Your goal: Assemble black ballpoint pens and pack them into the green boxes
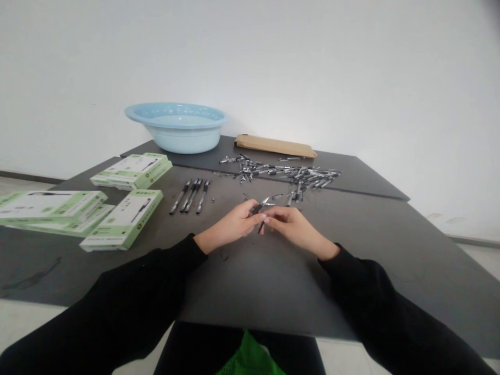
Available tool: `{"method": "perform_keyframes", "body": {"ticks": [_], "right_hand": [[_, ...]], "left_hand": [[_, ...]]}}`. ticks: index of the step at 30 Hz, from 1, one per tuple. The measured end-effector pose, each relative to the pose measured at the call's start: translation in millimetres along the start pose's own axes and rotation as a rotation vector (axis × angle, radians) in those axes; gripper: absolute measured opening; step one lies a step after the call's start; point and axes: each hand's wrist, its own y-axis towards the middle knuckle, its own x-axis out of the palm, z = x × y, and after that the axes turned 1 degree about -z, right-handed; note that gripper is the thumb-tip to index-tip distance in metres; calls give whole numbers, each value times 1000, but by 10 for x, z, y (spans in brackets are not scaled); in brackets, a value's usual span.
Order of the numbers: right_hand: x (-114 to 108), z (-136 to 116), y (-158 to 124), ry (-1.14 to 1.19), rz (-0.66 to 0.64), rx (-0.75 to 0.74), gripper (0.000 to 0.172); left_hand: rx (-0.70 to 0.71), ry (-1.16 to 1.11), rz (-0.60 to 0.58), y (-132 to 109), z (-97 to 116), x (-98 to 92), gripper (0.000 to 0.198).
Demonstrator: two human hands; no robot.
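Pen parts (258,209), slim and dark with a silvery tip, sit between thumb and fingers of the left hand (238,221), whose grip pinches them above the worktop (273,291). Beside it the right hand (292,225) bends inward, thumb and forefinger close together at the parts; whether its grip pinches a piece I cannot tell. Both black sleeves (148,291) reach forward and slant toward each other. At left, green-and-white boxes (127,216) show a pen picture; their lettering is too blurred to read.
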Motion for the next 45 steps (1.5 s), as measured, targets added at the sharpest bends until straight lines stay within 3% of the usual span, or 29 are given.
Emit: {"method": "perform_keyframes", "body": {"ticks": [9,15,18,27,34,45], "right_hand": [[38,75,24,317,37,16,31],[-291,76,15,272,341,93,35],[-407,46,-6,282,411,73,33],[-314,-12,-1,192,354,118,30],[-201,25,5,224,296,97,28],[-267,68,-20,192,214,70,27]], "left_hand": [[-10,77,-25,-27,51,13,31],[-52,-4,-77,-26,5,-55,36],[-78,-47,-110,-10,-54,-79,35],[-99,-10,-146,-17,-38,-52,35],[-48,143,-126,-43,30,-24,37],[19,273,-139,-36,13,-44,34]]}}
